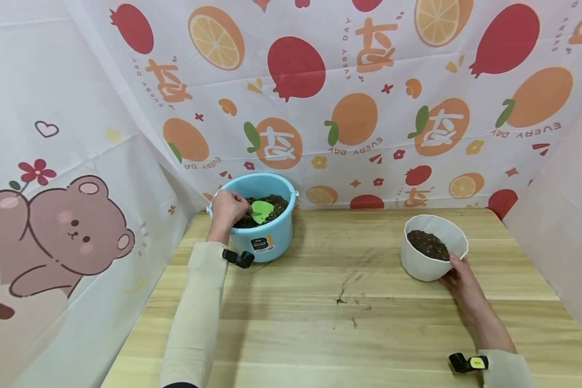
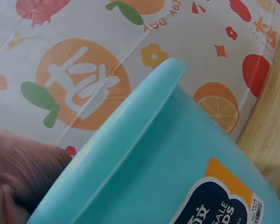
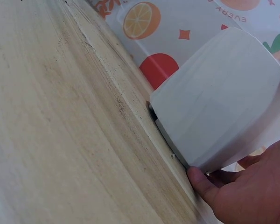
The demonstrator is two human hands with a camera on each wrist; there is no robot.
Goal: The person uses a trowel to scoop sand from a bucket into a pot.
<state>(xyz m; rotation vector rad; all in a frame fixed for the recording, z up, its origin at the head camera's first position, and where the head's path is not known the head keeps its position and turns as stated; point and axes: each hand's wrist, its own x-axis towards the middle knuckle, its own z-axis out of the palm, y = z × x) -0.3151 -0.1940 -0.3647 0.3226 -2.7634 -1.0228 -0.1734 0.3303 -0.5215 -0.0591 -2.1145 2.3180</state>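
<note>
- Blue plastic, soil-filled: the bucket stands at the far left of the bench, close to the printed backdrop. My left hand reaches over its near rim with the fingers curled down. I think they grip the handle of the green scoop, whose blade lies on the dark soil, but the grip itself is hidden behind my knuckles, and the left wrist view shows only the bucket's outer wall.
- Risk on this side: the bucket is light and my wrist bears on its rim. If I lever the scoop up hard, the bucket could tip toward me or skid along the wood.
- Between the two containers the bench is a long open stretch, with some dark crumbs on it. A heaped scoop carried across could shed soil there, more so if the blade tilts.
- At the right, the white pot is partly filled with soil. My right hand steadies it low on its near side, fingers loosely spread against the wall and a fingertip at its base.
- Risk on this side: the pot looks soft-walled and leans a little in the right wrist view. Pressing too hard might buckle it or push it away and spill the soil.
</note>
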